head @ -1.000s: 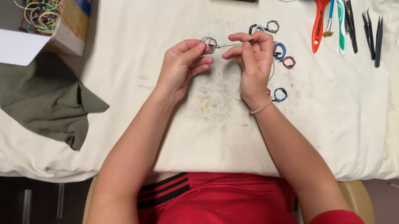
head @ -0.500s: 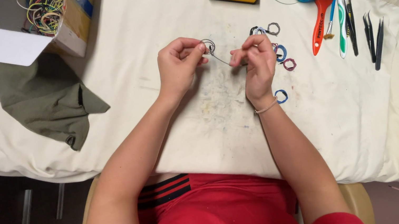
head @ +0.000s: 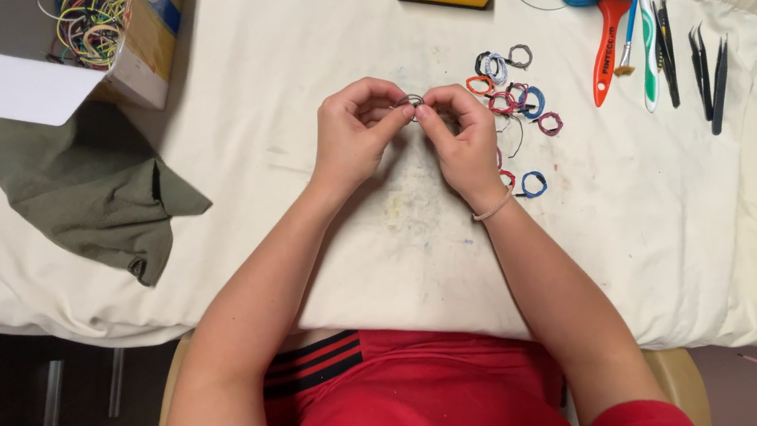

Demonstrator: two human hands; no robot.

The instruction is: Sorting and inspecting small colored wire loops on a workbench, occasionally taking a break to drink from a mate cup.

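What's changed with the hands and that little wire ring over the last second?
The right hand has moved in toward the left hand, closing the gap that was open between them; both sets of fingertips now pinch the small wire ring together. The left hand kept its grip throughout. The finished coloured rings, the tweezers and the box of wires lie as before.

Matt, stained cream cloth [head: 296,74] covers the table.

Bare white cloth [head: 281,107] is lying open left of the left hand [head: 356,135]. Just right of the right hand [head: 464,144], passage is being blocked by small wire coils [head: 513,100], and farther right by the tools [head: 666,46].
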